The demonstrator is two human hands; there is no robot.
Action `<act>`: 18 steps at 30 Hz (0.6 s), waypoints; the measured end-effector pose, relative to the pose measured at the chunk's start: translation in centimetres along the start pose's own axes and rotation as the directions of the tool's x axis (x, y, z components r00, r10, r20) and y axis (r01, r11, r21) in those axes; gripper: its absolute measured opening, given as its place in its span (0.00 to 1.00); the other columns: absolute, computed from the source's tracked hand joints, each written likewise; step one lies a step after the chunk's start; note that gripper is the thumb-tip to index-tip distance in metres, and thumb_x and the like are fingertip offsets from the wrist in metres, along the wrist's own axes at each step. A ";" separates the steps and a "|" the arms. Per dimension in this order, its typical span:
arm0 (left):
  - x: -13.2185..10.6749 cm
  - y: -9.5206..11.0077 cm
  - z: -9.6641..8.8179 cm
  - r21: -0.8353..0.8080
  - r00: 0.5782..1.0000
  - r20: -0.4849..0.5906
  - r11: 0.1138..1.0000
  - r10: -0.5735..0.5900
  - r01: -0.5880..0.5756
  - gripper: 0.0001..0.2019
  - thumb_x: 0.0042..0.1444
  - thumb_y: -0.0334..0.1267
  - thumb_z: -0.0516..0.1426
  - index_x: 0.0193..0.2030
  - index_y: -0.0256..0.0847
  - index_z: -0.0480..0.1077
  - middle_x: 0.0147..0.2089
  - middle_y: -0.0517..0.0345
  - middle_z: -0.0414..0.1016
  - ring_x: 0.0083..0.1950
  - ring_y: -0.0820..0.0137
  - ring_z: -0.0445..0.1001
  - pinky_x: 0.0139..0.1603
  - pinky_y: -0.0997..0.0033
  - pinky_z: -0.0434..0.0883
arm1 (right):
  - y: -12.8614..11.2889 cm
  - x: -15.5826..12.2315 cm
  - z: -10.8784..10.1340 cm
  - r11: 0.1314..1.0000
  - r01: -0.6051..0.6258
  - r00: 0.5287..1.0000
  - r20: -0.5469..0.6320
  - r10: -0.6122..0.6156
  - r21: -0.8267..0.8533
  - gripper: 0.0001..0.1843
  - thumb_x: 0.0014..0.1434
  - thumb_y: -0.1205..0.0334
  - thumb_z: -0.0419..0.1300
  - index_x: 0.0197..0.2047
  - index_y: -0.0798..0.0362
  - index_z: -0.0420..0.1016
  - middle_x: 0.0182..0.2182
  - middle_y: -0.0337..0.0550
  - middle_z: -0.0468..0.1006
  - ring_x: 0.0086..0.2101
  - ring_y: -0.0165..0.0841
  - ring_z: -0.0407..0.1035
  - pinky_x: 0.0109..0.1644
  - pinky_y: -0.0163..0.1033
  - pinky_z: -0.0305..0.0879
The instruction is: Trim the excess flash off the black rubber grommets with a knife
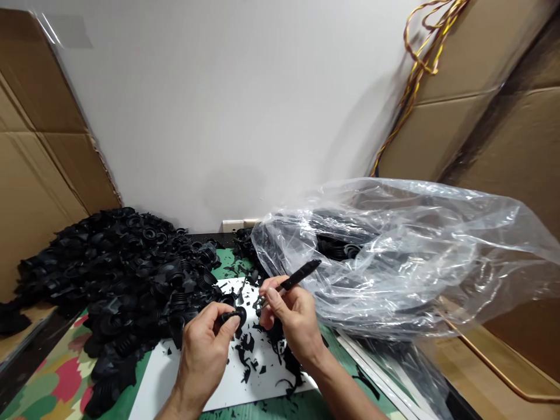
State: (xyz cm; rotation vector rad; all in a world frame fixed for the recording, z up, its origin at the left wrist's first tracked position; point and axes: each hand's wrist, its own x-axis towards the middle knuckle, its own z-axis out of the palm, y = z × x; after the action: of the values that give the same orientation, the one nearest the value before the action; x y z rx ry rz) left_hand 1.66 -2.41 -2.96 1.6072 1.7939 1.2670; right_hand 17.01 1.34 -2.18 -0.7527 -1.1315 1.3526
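Note:
Pinched between the thumb and fingers of my left hand (pixel 205 350) is a small round black rubber part (pixel 237 318). My right hand (pixel 294 318) grips a slim tool with a black handle (pixel 301 275); its handle points up and right, and its thin tip near the fingers is too small to identify. The tool and the part are close together but apart. Beneath both hands lies a white sheet (pixel 153 379) strewn with black rubber scraps (pixel 246 344). A large heap of ribbed black rubber parts (pixel 126 262) rises to the left of my left hand.
A clear plastic bag (pixel 420 256) with black parts inside spreads over the right side. Cardboard (pixel 39 116) stands at the left, and more cardboard (pixel 516 169) at the right. Twisted yellow wires (pixel 413 81) hang there. A pale wall (pixel 245 105) closes off the back.

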 end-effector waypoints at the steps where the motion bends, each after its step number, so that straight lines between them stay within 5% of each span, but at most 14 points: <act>1: 0.0 0.0 0.0 0.006 1.000 -0.002 1.000 0.001 -0.001 0.10 0.49 0.45 0.57 0.29 0.42 0.73 0.22 0.61 0.71 0.22 0.69 0.66 0.20 0.73 0.61 | -0.1 -0.1 0.1 1.000 -0.018 1.000 0.022 0.018 0.004 0.19 0.54 0.45 0.60 0.31 0.55 0.67 0.14 0.33 0.68 0.15 0.27 0.63 0.20 0.33 0.59; 18: 0.0 -0.1 -0.1 -0.038 0.999 -0.051 0.999 -0.004 0.002 0.08 0.48 0.43 0.58 0.30 0.42 0.73 0.23 0.60 0.73 0.24 0.68 0.70 0.21 0.73 0.64 | 0.7 -0.5 0.6 0.972 -0.199 0.969 0.122 0.214 -0.122 0.18 0.50 0.48 0.63 0.32 0.54 0.66 0.13 0.28 0.63 0.13 0.24 0.58 0.16 0.29 0.54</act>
State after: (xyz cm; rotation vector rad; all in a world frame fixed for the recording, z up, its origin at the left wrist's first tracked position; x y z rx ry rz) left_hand 1.49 -2.45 -2.98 1.5646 1.7907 1.3444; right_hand 16.27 0.87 -2.71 -0.8898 -1.2688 1.5443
